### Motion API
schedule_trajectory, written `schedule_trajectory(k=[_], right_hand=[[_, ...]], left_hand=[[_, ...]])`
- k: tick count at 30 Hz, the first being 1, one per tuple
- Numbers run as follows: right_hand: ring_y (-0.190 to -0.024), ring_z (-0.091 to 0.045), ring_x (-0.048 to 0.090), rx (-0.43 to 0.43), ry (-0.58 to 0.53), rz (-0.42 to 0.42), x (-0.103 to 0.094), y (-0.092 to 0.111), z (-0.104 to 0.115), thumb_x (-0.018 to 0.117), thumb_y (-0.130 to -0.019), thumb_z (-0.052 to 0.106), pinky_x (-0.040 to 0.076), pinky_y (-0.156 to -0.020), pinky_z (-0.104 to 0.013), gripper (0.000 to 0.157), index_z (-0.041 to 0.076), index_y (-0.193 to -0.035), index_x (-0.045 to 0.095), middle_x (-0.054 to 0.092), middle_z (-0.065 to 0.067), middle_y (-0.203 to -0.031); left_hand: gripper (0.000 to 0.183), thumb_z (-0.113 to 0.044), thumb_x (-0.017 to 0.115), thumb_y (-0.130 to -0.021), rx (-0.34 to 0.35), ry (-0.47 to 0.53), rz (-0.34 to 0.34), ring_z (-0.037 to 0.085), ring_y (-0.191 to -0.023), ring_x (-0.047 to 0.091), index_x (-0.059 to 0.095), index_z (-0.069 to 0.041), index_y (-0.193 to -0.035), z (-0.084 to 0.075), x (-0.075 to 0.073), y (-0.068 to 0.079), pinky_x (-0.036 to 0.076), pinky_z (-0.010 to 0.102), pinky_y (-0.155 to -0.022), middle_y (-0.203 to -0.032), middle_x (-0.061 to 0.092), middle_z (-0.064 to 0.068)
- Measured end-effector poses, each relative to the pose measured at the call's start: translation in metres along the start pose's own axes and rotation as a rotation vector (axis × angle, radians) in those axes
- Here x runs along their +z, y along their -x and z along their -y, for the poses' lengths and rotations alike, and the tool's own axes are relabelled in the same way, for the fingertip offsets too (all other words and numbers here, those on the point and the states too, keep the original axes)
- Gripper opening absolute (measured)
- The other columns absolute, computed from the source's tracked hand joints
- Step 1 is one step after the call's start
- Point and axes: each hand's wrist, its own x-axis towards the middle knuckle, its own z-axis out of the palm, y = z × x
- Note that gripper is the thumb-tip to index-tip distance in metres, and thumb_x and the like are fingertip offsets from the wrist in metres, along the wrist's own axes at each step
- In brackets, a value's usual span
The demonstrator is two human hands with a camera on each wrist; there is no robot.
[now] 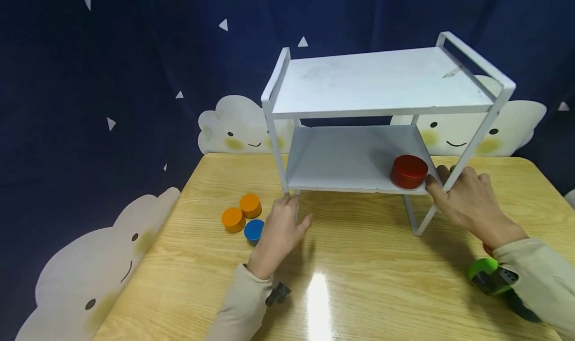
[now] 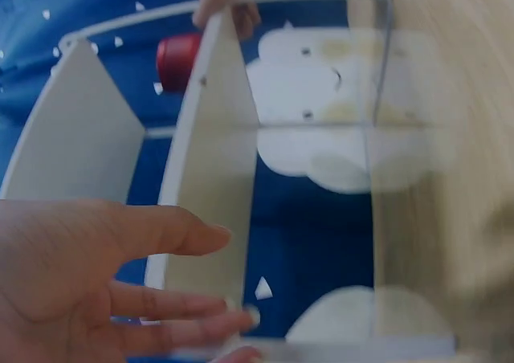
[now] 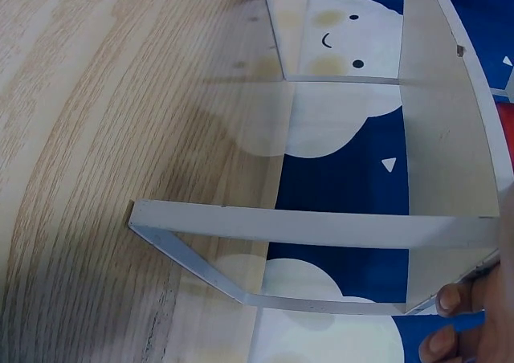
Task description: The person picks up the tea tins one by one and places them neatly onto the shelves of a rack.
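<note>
A white two-tier rack (image 1: 382,81) stands on the table, with a red round block (image 1: 409,173) at the right front of its lower shelf. My right hand (image 1: 478,206) grips the rack's right side at the lower shelf, thumb near the red block. Fingertips of that hand (image 3: 466,319) curl at the side frame in the right wrist view. My left hand (image 1: 279,231) is by the left front leg, its thumb held apart. In the left wrist view, the fingers (image 2: 181,323) extend nearly straight beside the lower shelf, holding nothing.
Two orange round blocks (image 1: 233,219) and a blue one (image 1: 254,231) lie left of my left hand. A green round thing (image 1: 484,268) lies partly hidden beneath my right wrist. Behind the wooden table (image 1: 359,281) hangs a dark blue curtain (image 1: 135,41) with clouds.
</note>
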Motion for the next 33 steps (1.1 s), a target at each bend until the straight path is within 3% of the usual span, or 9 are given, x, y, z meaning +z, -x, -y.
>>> schedule_trajectory(k=[6, 12, 16, 21, 26, 33], right_hand=[[-0.057, -0.025, 0.039, -0.002, 0.003, -0.009, -0.002, 0.000, 0.000, 0.039, -0.096, 0.037, 0.022, -0.051, -0.037, 0.037, 0.012, -0.070, 0.047, 0.040, -0.004, -0.058], [-0.056, -0.025, 0.037, 0.006, -0.005, -0.004, -0.002, 0.002, 0.000, 0.039, -0.096, 0.037, 0.022, -0.052, -0.037, 0.037, 0.012, -0.071, 0.047, 0.038, -0.004, -0.057], [-0.059, -0.026, 0.038, 0.009, -0.011, 0.001, -0.001, 0.002, 0.000, 0.038, -0.096, 0.038, 0.021, -0.056, -0.039, 0.037, 0.012, -0.072, 0.047, 0.038, -0.004, -0.058], [-0.063, -0.028, 0.040, 0.021, -0.013, 0.011, 0.000, 0.002, 0.000, 0.037, -0.096, 0.039, 0.020, -0.059, -0.040, 0.038, 0.012, -0.073, 0.049, 0.041, -0.006, -0.060], [-0.063, -0.029, 0.040, 0.031, -0.014, 0.015, 0.000, 0.002, 0.000, 0.036, -0.096, 0.040, 0.020, -0.059, -0.040, 0.039, 0.012, -0.073, 0.049, 0.042, -0.006, -0.061], [-0.059, -0.027, 0.038, 0.021, -0.014, 0.010, 0.001, 0.002, 0.000, 0.037, -0.097, 0.039, 0.021, -0.056, -0.039, 0.038, 0.012, -0.071, 0.047, 0.040, -0.005, -0.059]], left_hand=[[0.037, -0.011, 0.075, -0.082, -0.047, 0.036, -0.018, 0.035, -0.095, 0.063, 0.064, 0.006, -0.113, 0.027, -0.004, 0.011, 0.055, 0.039, -0.076, -0.104, 0.065, 0.020], [0.045, -0.018, 0.078, -0.081, -0.193, -0.106, -0.027, 0.044, -0.103, 0.055, 0.063, 0.007, -0.115, 0.054, -0.009, 0.026, 0.051, 0.048, -0.082, -0.114, 0.060, 0.025], [0.051, -0.021, 0.079, -0.079, -0.273, -0.164, 0.012, 0.046, -0.103, 0.053, 0.061, 0.007, -0.118, 0.074, -0.011, 0.037, 0.049, 0.052, -0.085, -0.115, 0.058, 0.027], [0.063, -0.023, 0.081, -0.077, -0.348, -0.125, 0.064, 0.047, -0.104, 0.052, 0.055, 0.010, -0.124, 0.093, -0.014, 0.045, 0.048, 0.055, -0.083, -0.117, 0.055, 0.028], [0.067, -0.023, 0.084, -0.075, -0.340, -0.083, 0.080, 0.044, -0.104, 0.056, 0.055, 0.010, -0.125, 0.101, -0.010, 0.049, 0.049, 0.053, -0.084, -0.113, 0.058, 0.027], [0.066, -0.018, 0.085, -0.072, -0.321, -0.030, 0.038, 0.042, -0.102, 0.060, 0.055, 0.011, -0.122, 0.106, 0.000, 0.051, 0.049, 0.053, -0.086, -0.110, 0.061, 0.027]])
